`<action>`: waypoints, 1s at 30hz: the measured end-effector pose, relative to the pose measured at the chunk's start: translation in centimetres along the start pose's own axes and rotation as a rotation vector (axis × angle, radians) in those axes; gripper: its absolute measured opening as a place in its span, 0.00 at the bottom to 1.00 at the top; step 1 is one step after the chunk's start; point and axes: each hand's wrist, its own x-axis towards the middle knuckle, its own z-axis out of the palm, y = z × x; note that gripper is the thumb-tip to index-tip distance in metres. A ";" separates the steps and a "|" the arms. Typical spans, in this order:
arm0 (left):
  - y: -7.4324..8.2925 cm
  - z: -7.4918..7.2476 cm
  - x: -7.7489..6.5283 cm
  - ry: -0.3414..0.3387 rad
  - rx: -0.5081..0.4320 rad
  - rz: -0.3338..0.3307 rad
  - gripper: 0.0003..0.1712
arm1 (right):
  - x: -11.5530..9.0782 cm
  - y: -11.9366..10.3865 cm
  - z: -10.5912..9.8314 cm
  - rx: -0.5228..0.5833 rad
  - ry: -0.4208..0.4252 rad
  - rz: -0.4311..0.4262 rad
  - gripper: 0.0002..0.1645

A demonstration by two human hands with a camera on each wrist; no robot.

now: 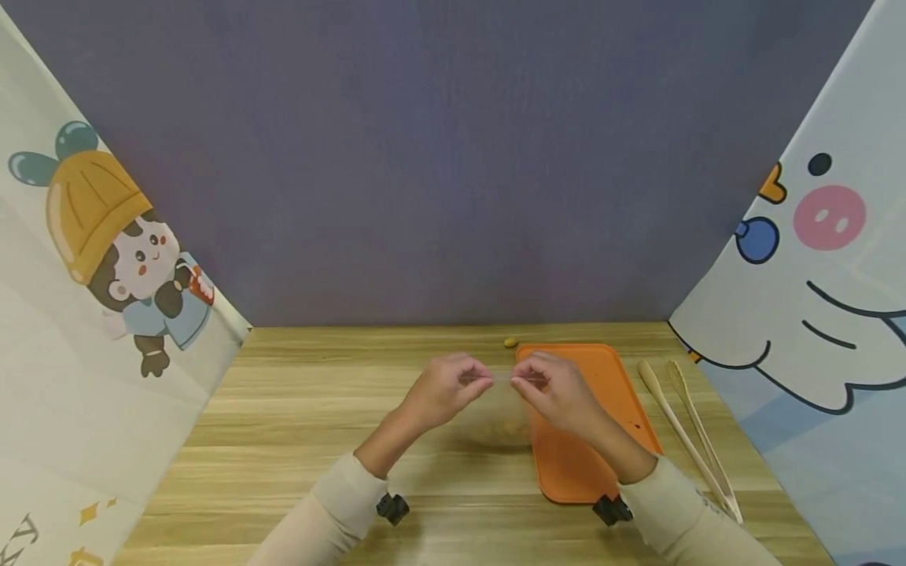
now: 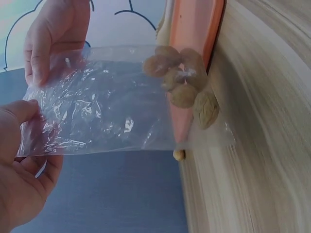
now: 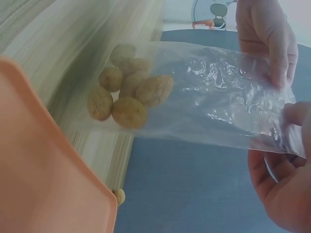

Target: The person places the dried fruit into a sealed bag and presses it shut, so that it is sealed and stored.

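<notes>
Both hands pinch the top of a clear plastic bag (image 2: 107, 111), which hangs between them over the table. My left hand (image 1: 446, 389) grips one top corner and my right hand (image 1: 562, 393) the other, thumbs against fingers. Several brown, wrinkled, roundish pieces (image 3: 130, 112), like dried fruit or nuts, lie bunched at the bag's bottom. In the head view the bag hangs beside the left edge of an orange tray (image 1: 594, 363), its contents showing only faintly. The mouth of the bag is partly hidden by the fingers.
One small yellow-brown piece (image 1: 510, 343) lies on the wooden table (image 1: 318, 424) by the tray's far left corner. Wooden tongs (image 1: 674, 417) rest to the right of the tray. A few dark specks (image 1: 637, 426) are on the tray. A grey-blue wall (image 1: 453, 196) stands behind.
</notes>
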 end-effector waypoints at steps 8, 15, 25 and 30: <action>0.1 0.1 0.0 0.030 -0.010 0.003 0.04 | 0.1 -0.2 -0.1 0.037 -0.041 0.012 0.05; 0.4 0.3 0.1 0.033 -0.027 0.016 0.04 | 0.5 -0.7 0.1 -0.024 -0.037 -0.033 0.04; 0.0 0.7 0.0 0.039 -0.078 0.002 0.04 | 0.7 -0.9 0.5 -0.062 -0.017 -0.081 0.04; 0.1 0.7 0.0 0.034 -0.077 -0.010 0.04 | 0.7 -0.7 0.6 -0.055 -0.019 -0.089 0.03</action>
